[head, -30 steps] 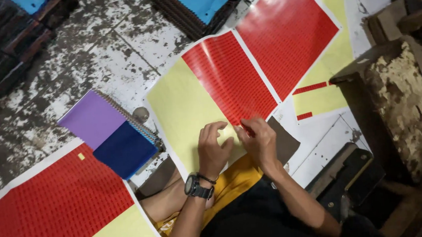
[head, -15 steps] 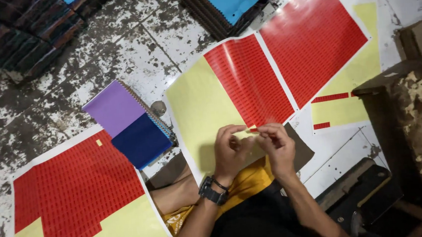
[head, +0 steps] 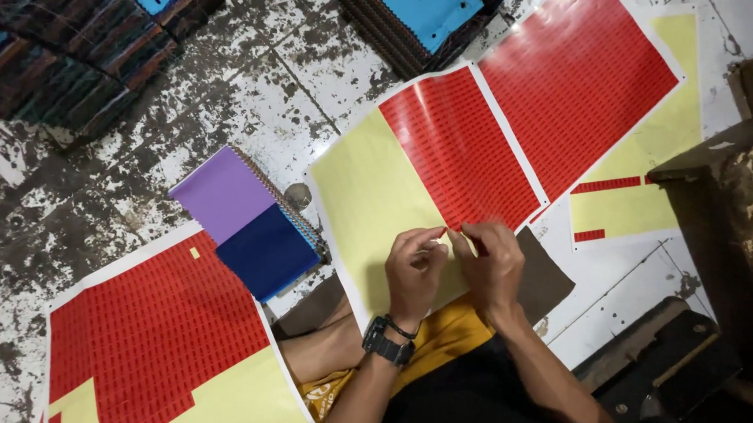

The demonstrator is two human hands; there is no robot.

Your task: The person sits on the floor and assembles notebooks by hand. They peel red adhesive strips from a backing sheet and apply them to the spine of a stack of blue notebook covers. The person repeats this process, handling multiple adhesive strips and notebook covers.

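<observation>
My left hand (head: 412,275), with a black watch (head: 386,343) on its wrist, and my right hand (head: 491,264) meet over the near edge of a sticker sheet (head: 367,203). The sheet's left half is bare yellow backing and its right half is a grid of small red stickers (head: 456,153). The fingertips of both hands pinch together at the lower edge of the red grid. What sits between them is too small to make out. A brown board (head: 547,277) lies under the sheet's near corner.
A second red sticker sheet (head: 574,74) lies to the right and a third (head: 155,333) at lower left. A stack of purple and dark-blue swatch books (head: 249,220) sits between them. Blue-topped stacks (head: 419,1) and dark stacks (head: 57,57) line the far side. A worn wooden block (head: 748,212) stands at right.
My hands lifted off the sheet with a small red sticker between them, then came back down to the red grid's lower edge. The view shifted slightly.
</observation>
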